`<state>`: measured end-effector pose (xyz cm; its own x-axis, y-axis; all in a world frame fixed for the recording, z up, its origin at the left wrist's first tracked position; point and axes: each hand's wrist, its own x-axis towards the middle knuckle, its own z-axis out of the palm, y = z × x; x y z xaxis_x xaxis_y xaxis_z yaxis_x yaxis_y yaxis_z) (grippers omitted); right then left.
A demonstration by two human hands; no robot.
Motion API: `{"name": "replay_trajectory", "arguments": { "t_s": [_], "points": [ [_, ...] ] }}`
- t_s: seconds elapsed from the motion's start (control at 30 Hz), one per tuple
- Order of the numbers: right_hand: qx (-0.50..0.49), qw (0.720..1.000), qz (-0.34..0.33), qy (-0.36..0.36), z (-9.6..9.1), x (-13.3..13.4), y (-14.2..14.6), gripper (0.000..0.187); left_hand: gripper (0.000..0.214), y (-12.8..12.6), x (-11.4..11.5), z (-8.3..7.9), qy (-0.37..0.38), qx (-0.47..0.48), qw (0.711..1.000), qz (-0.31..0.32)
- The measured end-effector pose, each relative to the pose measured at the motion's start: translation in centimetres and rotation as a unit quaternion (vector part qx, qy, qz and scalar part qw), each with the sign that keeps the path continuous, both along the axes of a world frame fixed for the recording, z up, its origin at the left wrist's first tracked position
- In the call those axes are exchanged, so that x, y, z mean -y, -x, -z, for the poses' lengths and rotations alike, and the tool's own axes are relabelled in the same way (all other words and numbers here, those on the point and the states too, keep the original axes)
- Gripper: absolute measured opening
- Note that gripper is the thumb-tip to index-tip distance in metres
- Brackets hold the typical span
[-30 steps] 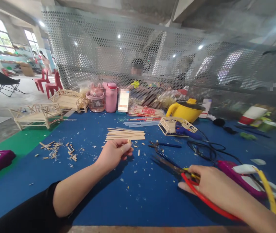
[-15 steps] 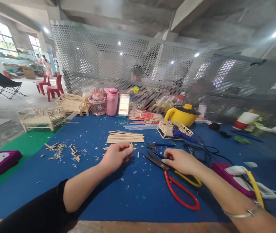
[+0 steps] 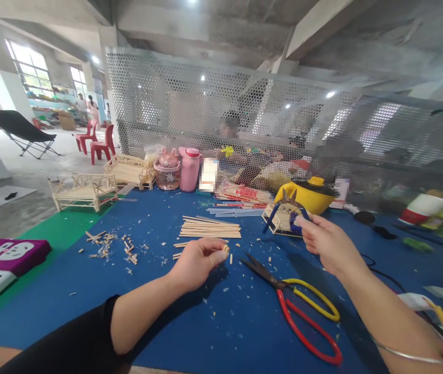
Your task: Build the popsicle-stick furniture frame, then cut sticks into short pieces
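Observation:
My left hand [image 3: 198, 264] is closed in a pinch on a small pale wooden piece [image 3: 226, 249], mostly covered by the fingertips. My right hand [image 3: 328, 243] holds a pair of blue-handled pliers [image 3: 288, 197] up above the mat, jaws pointing upward and handles spread. Below the right hand lie large scissors [image 3: 278, 284] with one red and one yellow handle, blades parted. Beyond my left hand is a row of thin wooden sticks [image 3: 210, 227]. Behind the pliers, a small wooden stick frame [image 3: 278, 221] is partly hidden.
Wood offcuts [image 3: 100, 244] litter the blue mat [image 3: 159, 322]. Two stick-built model beds [image 3: 85, 191] stand at the left. A pink bottle [image 3: 189, 169], a yellow pot [image 3: 315, 196] and a perforated metal screen [image 3: 174, 98] line the back. A purple-and-white device [image 3: 14, 257] sits far left.
My right hand has picked up the blue-handled pliers from beside the scissors and raised them. The left hand keeps its pinch. The whole view has shifted slightly.

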<state>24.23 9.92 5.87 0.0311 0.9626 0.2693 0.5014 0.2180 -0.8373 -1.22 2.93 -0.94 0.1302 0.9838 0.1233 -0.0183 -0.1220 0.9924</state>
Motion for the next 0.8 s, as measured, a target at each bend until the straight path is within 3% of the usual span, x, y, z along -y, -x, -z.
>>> {"name": "replay_trajectory", "arguments": {
  "t_s": [0.1, 0.27, 0.37, 0.53, 0.6, 0.7, 0.73, 0.8],
  "points": [
    [-0.144, 0.979, -0.101, 0.106, -0.4, 1.3, 2.6, 0.031, 0.017, 0.1, 0.5, -0.5, -0.078, -0.003, 0.997, 0.018],
    [-0.187, 0.931, -0.224, 0.218, 1.4, 4.7, 6.6, 0.03, 0.019, 0.0, 1.0, -1.0, -0.085, 0.005, 0.994, 0.074],
    [-0.247, 0.911, -0.253, 0.214, 2.1, 6.1, 7.4, 0.031, 0.023, -0.3, 1.0, -0.9, -0.046, 0.031, 0.992, 0.114],
    [-0.294, 0.915, -0.244, 0.128, 2.9, 6.1, 7.7, 0.02, 0.023, -1.2, 1.9, -1.2, -0.01, 0.067, 0.988, 0.137],
    [-0.282, 0.896, -0.301, 0.166, 3.4, 5.9, 7.8, 0.035, 0.021, -1.6, 2.5, -1.5, -0.022, 0.059, 0.989, 0.135],
    [-0.25, 0.839, -0.403, 0.266, 4.0, 5.9, 7.9, 0.048, 0.022, -1.9, 3.0, -1.8, -0.034, 0.044, 0.985, 0.161],
    [-0.242, 0.831, -0.417, 0.278, 4.0, 6.0, 7.9, 0.05, 0.022, -2.0, 3.1, -1.8, -0.035, 0.044, 0.984, 0.172],
    [-0.231, 0.839, -0.415, 0.264, 3.8, 6.2, 7.9, 0.052, 0.022, -1.9, 3.1, -1.8, -0.034, 0.052, 0.98, 0.188]
  ]
}}
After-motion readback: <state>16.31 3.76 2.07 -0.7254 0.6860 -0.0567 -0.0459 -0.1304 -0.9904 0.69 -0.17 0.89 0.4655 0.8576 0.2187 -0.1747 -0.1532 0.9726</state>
